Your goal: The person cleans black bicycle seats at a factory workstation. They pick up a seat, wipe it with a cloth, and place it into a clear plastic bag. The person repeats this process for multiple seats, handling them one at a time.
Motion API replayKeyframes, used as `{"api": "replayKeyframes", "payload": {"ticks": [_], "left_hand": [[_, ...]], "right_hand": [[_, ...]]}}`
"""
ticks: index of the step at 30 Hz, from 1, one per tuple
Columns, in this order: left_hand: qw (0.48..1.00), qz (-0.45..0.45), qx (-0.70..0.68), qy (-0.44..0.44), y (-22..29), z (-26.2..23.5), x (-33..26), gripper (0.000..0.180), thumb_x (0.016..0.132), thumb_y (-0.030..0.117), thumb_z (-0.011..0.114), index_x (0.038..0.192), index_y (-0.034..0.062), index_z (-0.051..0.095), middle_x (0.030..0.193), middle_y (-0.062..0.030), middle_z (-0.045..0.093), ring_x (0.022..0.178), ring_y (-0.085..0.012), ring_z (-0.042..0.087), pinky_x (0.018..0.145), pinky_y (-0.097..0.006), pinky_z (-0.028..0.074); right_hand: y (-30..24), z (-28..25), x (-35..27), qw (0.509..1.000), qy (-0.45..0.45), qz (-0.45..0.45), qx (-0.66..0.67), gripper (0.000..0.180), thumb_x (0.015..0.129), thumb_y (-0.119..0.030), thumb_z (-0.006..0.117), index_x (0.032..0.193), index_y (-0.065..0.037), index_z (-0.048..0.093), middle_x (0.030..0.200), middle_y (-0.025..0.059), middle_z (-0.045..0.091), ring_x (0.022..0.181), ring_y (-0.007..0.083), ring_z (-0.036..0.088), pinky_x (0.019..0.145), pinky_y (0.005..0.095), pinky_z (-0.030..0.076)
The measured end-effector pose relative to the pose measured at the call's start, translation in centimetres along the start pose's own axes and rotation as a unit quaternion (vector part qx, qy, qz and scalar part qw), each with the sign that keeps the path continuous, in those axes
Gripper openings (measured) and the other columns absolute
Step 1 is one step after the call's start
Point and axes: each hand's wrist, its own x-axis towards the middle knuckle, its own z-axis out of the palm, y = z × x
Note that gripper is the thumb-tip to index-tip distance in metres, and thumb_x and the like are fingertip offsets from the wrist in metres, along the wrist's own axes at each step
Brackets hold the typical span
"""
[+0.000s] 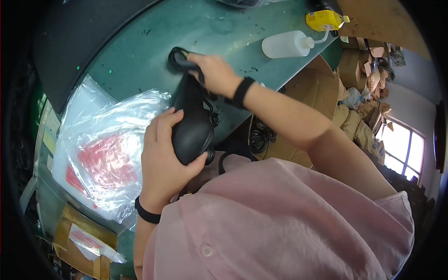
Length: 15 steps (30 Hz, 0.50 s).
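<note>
A glossy black bicycle saddle (192,133) is held at an angle over the table's near edge, its narrow nose pointing away from me. My left hand (161,151) wraps round the wide rear end, fingers on the left side and thumb on the near right. At the nose, my right hand (212,73) is closed round a dark, folded, cloth-like piece (179,59) that lies against the saddle's tip; a bit of yellow-green shows by the fingers. Metal rails and the saddle's underside are mostly hidden, with some black parts (212,114) visible along the right side.
Clear plastic bags (109,149) with red print lie left on the green table (224,28). A white squeeze bottle (287,44) and a yellow bottle (324,20) lie at the far right. Cardboard boxes (305,93) stand right of the table; another carton (84,242) sits lower left.
</note>
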Motion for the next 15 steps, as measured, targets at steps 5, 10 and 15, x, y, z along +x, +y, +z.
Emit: {"api": "replayKeyframes", "payload": {"ticks": [5,10,15], "left_hand": [[0.999,-0.019,-0.025,0.014,-0.1,-0.2,-0.5,0.072,0.058,0.014,0.079,0.122,0.0065,0.048,0.126,-0.0169,0.052,0.116,-0.0364,0.05,0.097,-0.042,0.042],[0.999,-0.035,0.008,0.004,0.7,0.6,-0.6,0.075,0.055,0.012,0.08,0.123,0.0077,0.047,0.126,-0.0167,0.052,0.117,-0.0358,0.049,0.098,-0.041,0.042],[1.0,-0.008,0.028,-0.001,1.1,1.2,-0.8,0.071,0.061,0.018,0.079,0.124,0.0091,0.048,0.129,-0.0165,0.046,0.115,-0.0378,0.047,0.092,-0.044,0.046]], "right_hand": [[-0.2,-0.5,-2.0,0.99,0.013,-0.134,0.045,0.029,0.078,-0.008,0.066,0.106,-0.006,0.058,0.096,0.0209,0.064,0.09,0.0412,0.06,0.075,0.0483,0.048],[-1.0,-0.6,-4.1,0.993,-0.038,-0.087,0.066,0.033,0.076,-0.002,0.065,0.107,-0.005,0.054,0.093,0.023,0.06,0.088,0.0449,0.056,0.071,0.0474,0.047],[1.0,-0.9,0.0,0.999,-0.023,-0.011,-0.028,0.029,0.08,-0.009,0.066,0.107,-0.004,0.057,0.09,0.0237,0.061,0.083,0.0454,0.056,0.068,0.048,0.046]]}}
